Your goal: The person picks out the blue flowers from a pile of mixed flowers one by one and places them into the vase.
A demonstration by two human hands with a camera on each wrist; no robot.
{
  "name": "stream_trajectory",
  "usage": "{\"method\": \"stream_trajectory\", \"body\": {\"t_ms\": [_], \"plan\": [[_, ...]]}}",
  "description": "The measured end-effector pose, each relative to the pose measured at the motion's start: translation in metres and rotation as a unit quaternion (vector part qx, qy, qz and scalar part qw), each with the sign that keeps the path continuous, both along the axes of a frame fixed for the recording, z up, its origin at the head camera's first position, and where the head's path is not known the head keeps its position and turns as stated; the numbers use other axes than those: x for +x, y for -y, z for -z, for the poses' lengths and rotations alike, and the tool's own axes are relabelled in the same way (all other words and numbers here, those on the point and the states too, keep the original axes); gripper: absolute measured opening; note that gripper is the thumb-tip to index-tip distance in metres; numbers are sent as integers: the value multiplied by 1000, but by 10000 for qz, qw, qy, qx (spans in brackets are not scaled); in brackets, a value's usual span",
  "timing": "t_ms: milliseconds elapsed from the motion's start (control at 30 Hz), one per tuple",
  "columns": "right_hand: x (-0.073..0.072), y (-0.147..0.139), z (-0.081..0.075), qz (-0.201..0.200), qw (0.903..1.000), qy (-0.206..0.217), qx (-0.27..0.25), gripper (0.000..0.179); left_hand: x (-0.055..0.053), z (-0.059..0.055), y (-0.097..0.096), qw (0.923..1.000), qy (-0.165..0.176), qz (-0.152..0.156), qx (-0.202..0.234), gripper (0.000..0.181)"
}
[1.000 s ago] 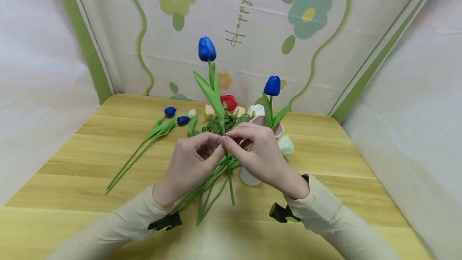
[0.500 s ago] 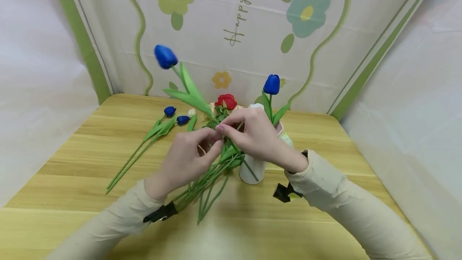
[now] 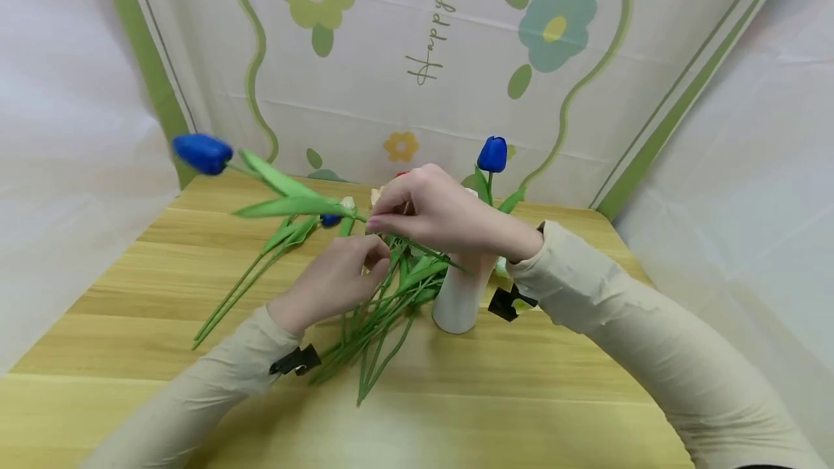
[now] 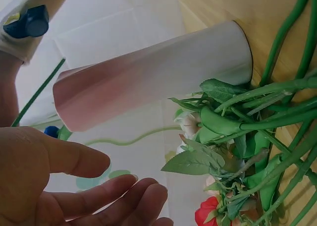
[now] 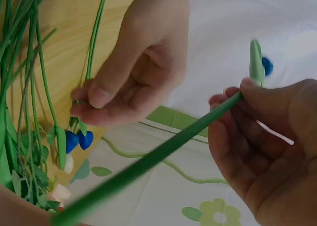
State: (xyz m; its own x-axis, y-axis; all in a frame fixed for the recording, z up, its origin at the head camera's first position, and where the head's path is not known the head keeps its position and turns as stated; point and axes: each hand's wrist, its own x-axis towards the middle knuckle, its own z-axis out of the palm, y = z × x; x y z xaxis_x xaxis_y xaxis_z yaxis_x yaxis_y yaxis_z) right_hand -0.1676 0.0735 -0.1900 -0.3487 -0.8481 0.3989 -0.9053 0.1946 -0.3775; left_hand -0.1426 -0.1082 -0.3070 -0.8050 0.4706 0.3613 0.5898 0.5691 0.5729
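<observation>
My right hand (image 3: 443, 212) pinches the stem of a blue tulip (image 3: 203, 153) between thumb and fingertips. The tulip lies nearly level in the air, its bloom to the left and its cut end to the right, in front of the vase. In the right wrist view the bare green stem (image 5: 158, 154) runs from the right hand (image 5: 277, 141) to lower left. Just below, my left hand (image 3: 335, 277) is loosely curved beside the stem bundle; in the left wrist view nothing is between its fingers (image 4: 91, 159). A pink-and-white vase (image 3: 459, 299) stands upright, with another blue tulip (image 3: 492, 155) in it.
A bundle of green stems (image 3: 384, 310) with roses and leaves lies on the wooden table (image 3: 521, 396) left of the vase. Farther left lie loose tulips (image 3: 260, 259). A flower-printed cloth (image 3: 391, 42) hangs behind the table, with white sheets at both sides.
The held tulip has tipped from upright to nearly level, its bloom swinging left and down. My left hand has come off the stem; my right hand has moved up and left with it.
</observation>
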Motion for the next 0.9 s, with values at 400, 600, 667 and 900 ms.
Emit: {"method": "stream_trajectory", "body": {"t_ms": [400, 600, 667, 900], "plan": [[0, 16, -18, -1226, 9884, -755, -477, 6, -1, 2, 2, 9994, -303, 143, -52, 10], [0, 9, -25, -849, 9917, -847, -469, 6, -1, 1, 0, 9998, 43, 44, -199, 11], [0, 7, -26, -738, 9918, -932, -470, 5, 0, 1, 0, 9997, 73, 12, -253, 12], [-4, -8, -23, -382, 9907, -1163, -590, 6, 1, 0, 0, 9984, 313, -24, -467, 15]]}}
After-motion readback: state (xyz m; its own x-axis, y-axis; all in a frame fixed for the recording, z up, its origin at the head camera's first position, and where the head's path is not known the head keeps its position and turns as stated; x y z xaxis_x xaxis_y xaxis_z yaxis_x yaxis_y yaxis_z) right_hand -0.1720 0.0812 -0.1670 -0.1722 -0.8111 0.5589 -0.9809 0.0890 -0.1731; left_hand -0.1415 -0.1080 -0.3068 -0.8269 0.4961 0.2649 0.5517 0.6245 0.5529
